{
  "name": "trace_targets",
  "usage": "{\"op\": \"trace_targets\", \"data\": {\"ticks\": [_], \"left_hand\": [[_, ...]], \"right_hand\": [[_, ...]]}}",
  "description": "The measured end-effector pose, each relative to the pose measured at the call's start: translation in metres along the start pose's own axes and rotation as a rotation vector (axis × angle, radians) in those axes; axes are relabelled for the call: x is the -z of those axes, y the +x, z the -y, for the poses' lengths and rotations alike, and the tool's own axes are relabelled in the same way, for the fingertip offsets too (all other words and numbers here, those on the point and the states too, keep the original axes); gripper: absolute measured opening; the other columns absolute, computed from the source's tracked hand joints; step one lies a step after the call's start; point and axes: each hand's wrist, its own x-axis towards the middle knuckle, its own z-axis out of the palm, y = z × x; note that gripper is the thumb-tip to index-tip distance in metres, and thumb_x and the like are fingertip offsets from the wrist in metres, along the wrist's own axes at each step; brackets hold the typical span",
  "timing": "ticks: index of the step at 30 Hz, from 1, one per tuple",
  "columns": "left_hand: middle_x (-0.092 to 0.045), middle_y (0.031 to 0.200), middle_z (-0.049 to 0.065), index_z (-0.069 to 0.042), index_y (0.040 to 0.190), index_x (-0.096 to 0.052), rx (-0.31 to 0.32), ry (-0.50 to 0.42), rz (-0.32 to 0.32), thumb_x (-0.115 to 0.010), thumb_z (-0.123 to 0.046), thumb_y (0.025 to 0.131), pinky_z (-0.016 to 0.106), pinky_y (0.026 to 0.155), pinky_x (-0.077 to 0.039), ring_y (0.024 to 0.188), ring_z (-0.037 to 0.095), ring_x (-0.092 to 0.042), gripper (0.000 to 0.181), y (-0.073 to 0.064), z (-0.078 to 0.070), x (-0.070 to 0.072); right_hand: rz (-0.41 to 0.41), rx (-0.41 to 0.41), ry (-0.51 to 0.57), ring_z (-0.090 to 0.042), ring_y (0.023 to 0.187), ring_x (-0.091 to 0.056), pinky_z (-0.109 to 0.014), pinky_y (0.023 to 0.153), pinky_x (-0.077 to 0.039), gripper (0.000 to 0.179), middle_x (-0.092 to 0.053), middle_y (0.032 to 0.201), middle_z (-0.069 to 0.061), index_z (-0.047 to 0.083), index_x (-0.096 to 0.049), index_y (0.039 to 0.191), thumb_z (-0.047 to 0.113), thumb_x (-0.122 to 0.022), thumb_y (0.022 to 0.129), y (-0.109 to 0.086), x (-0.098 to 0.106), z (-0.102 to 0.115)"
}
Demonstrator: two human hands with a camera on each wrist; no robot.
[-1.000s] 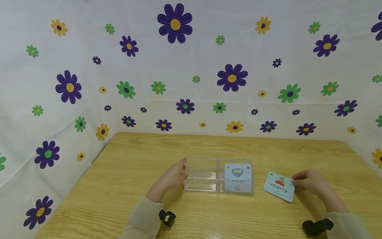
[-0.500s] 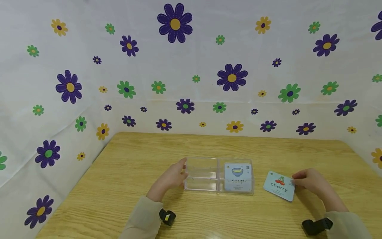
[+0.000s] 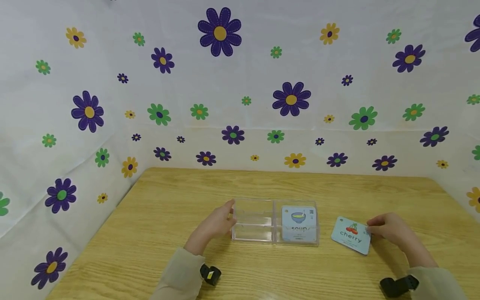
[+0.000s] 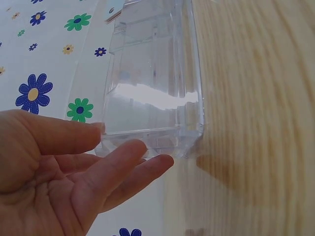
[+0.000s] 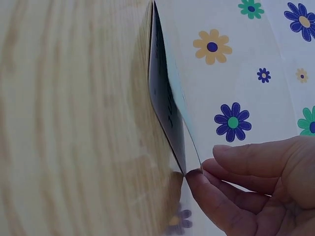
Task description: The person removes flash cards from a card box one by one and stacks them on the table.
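The left hand [image 3: 214, 223] touches the clear box [image 3: 252, 233], fingers relaxed; the right hand [image 3: 391, 231] pinches the cherry card [image 3: 351, 235], likely a pick-up step calling for a clean lift

The fine print on the cherry card [image 3: 351, 237] is too small to read, and the right hand [image 3: 393, 234] hides one corner of it. The lower lines of the soup card [image 3: 298, 216] are also illegible, its word distorted behind the clear box [image 3: 253, 232]. The left wrist view's edges crop the box and left hand [image 4: 74, 177]; in the right wrist view, lettering on a shaded card face [image 5: 165, 101] is too slanted to read.
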Motion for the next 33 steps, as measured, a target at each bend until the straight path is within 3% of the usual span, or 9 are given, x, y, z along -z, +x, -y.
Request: {"op": "trace_targets", "data": {"ticks": [27,33], "left_hand": [[-0.039,0.125,0.03,0.008,0.137,-0.016,0.023,-0.011,0.004,-0.045,0.0,0.09,0.03,0.057,-0.048,0.073,0.022,-0.057,0.056,-0.002,-0.0019,-0.0013],[-0.04,0.124,0.03,0.008,0.137,-0.017,0.02,-0.009,0.002,-0.046,0.0,0.09,0.031,0.059,-0.048,0.074,0.022,-0.058,0.055,-0.0005,-0.0008,-0.0022]], "right_hand": [[0.015,-0.004,-0.002,-0.023,0.075,-0.053,-0.039,0.067,-0.046,0.033,-0.057,0.09,-0.022,-0.018,-0.053,0.103,0.008,-0.057,0.083,-0.0026,0.0016,0.0007],[-0.041,0.081,-0.017,-0.032,0.083,-0.055,-0.042,0.069,-0.046,0.035,-0.056,0.097,-0.028,-0.017,-0.051,0.108,0.009,-0.055,0.085,-0.0074,0.0055,0.0071]]}}
